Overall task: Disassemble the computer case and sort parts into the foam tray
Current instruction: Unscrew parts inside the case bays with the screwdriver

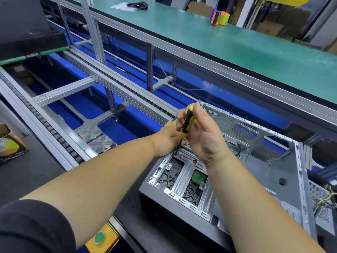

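Yellow and black plastic makes the handle of the screwdriver (186,121), which stands almost upright between the two hands. The right hand (202,136) holds the upper part of the handle: its thumb lies along the top end and its fingers are curled round the far side, so the handle is pinched between them. Just below this grip, the thin dark shaft goes down to a screw (176,153) at the near left corner of a metal bracket (184,172). The left hand (168,138) is close beside the lower end of the handle, on its left side, with the fingers bent toward the shaft; I cannot tell if they really pinch the shaft or only rest near it, because the right hand and the handle hide the fingertips.

Under both hands lies the computer case (255,161), open on its side on a dark work surface (45,172). The bracket sits on the near left end of the case, and below the grip a small green circuit board (198,177) shows through the bracket, over a black round grille. To the right of the grip a bundle of wires (326,199) hangs at the edge of the case.

Beyond the hands runs an aluminium conveyor frame (102,77), and behind it a green bench (200,33) with an orange and green tape dispenser (220,17). Near the left elbow there is a green button (99,237) on a yellow box.
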{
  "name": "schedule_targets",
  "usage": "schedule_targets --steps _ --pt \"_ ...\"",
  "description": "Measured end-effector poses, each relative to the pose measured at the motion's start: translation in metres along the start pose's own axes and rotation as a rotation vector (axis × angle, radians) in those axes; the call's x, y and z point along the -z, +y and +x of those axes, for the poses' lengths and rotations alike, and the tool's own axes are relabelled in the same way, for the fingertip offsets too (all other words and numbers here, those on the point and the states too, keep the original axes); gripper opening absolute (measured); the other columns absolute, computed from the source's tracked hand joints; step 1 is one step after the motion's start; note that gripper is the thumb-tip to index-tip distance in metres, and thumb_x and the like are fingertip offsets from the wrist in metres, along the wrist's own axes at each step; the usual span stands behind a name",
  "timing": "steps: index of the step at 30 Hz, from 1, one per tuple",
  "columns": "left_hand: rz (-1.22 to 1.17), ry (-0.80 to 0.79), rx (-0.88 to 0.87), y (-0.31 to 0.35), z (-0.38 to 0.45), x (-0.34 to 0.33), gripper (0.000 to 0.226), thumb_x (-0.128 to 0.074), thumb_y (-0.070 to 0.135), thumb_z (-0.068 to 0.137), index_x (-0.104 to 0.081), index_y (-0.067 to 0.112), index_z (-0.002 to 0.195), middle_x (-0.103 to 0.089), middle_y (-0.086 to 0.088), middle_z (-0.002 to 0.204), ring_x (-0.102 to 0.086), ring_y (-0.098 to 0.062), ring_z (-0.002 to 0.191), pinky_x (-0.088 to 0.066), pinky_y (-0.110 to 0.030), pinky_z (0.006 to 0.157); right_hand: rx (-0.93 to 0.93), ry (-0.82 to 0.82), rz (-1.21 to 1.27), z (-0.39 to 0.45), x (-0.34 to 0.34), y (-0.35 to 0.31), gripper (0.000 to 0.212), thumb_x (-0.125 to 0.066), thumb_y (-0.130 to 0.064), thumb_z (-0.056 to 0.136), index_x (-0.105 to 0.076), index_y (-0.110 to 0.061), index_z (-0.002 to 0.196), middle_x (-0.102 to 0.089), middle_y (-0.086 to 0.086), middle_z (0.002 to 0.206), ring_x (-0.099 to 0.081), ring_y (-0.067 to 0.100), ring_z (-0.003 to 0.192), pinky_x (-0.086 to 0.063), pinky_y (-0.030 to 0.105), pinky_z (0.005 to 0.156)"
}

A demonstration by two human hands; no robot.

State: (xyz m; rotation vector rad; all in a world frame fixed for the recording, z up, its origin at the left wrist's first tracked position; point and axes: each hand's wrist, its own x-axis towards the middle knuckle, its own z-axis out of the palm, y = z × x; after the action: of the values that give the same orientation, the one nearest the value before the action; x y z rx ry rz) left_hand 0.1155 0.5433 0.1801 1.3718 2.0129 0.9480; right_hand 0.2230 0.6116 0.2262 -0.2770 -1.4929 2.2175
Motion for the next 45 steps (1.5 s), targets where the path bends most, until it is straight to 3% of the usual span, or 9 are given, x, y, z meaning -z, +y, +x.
schedule_targets --steps 8,13,16,20,27,33,39,42,45 --pt "-0.102 0.055 -0.03 -0.002 0.0 -0.001 0.013 -0.042 0.016 0.079 -0.048 0.027 0.083 -0.052 -0.004 0.086 -0.049 -0.022 0.085 -0.05 -0.049 0.084 -0.08 0.008 0.065 0.002 0.002 -0.001 0.048 -0.06 -0.053 0.081 -0.06 -0.006 0.088 -0.059 0.005 0.077 -0.051 0.019 0.065 -0.042 0.031 0.068" --pt "-0.088 0.035 -0.019 -0.001 -0.003 0.0 0.013 -0.039 0.02 0.074 -0.042 0.032 0.077 -0.047 0.004 0.081 -0.046 -0.02 0.084 -0.049 -0.041 0.075 -0.083 -0.04 0.047 0.006 -0.004 0.0 0.068 -0.023 -0.054 0.103 -0.064 -0.012 0.067 -0.035 0.001 0.05 -0.032 0.019 0.057 -0.035 0.026 0.059" --pt "-0.057 0.026 -0.004 0.002 -0.004 0.001 0.017 -0.038 0.022 0.072 -0.048 0.026 0.085 -0.051 -0.002 0.088 -0.048 -0.023 0.086 -0.05 -0.046 0.081 -0.075 -0.051 0.053 0.007 -0.007 0.0 0.075 -0.011 -0.062 0.099 -0.059 -0.009 0.076 -0.031 -0.001 0.048 -0.025 0.018 0.055 -0.032 0.026 0.055" --pt "-0.079 0.021 0.019 -0.002 -0.003 0.0 0.03 -0.042 0.016 0.077 -0.054 0.009 0.104 -0.056 -0.02 0.108 -0.054 -0.035 0.105 -0.047 -0.052 0.093 -0.036 -0.049 0.071 0.004 -0.003 0.003 0.047 -0.036 -0.057 0.094 -0.047 -0.011 0.086 -0.041 0.002 0.06 -0.032 0.018 0.059 -0.028 0.032 0.062" --pt "-0.052 0.026 -0.023 -0.002 0.0 0.0 0.026 -0.048 0.006 0.085 -0.047 0.03 0.074 -0.056 -0.014 0.089 -0.055 -0.038 0.092 -0.049 -0.052 0.083 -0.042 0.016 0.024 0.003 0.002 0.0 0.042 -0.057 -0.053 0.083 -0.056 -0.012 0.087 -0.061 0.003 0.082 -0.049 0.016 0.068 -0.041 0.03 0.068" --pt "-0.056 0.042 -0.057 -0.004 0.001 -0.001 0.014 -0.049 -0.009 0.088 -0.056 0.002 0.093 -0.056 -0.018 0.093 -0.052 -0.032 0.09 -0.047 -0.051 0.087 -0.089 0.041 0.09 0.005 0.001 -0.003 0.048 -0.046 -0.055 0.09 -0.059 -0.009 0.081 -0.054 0.005 0.074 -0.047 0.018 0.065 -0.042 0.028 0.067" --pt "-0.185 0.065 -0.013 0.002 -0.005 -0.002 0.023 -0.046 0.002 0.081 -0.044 0.025 0.084 -0.048 -0.01 0.09 -0.041 -0.02 0.086 -0.047 -0.049 0.083 -0.084 -0.004 0.046 0.01 -0.008 0.0 0.074 -0.015 -0.063 0.099 -0.055 -0.008 0.069 -0.03 0.002 0.048 -0.028 0.018 0.051 -0.028 0.029 0.057" --pt "-0.186 0.061 0.046 0.004 -0.005 -0.002 0.02 -0.042 0.018 0.068 -0.051 0.009 0.084 -0.05 -0.014 0.088 -0.042 -0.019 0.085 -0.048 -0.049 0.082 -0.046 -0.057 0.074 0.008 -0.006 0.003 0.065 -0.026 -0.071 0.09 -0.047 -0.01 0.083 -0.038 0.003 0.055 -0.031 0.018 0.054 -0.028 0.031 0.058" --pt "-0.09 0.037 0.059 0.003 -0.003 -0.001 0.005 -0.044 0.014 0.076 -0.043 0.018 0.074 -0.045 -0.014 0.088 -0.042 -0.023 0.084 -0.047 -0.051 0.085 -0.004 -0.036 0.046 0.004 -0.002 0.005 0.033 -0.046 -0.047 0.092 -0.047 -0.015 0.085 -0.051 0.004 0.068 -0.041 0.019 0.06 -0.032 0.031 0.062"
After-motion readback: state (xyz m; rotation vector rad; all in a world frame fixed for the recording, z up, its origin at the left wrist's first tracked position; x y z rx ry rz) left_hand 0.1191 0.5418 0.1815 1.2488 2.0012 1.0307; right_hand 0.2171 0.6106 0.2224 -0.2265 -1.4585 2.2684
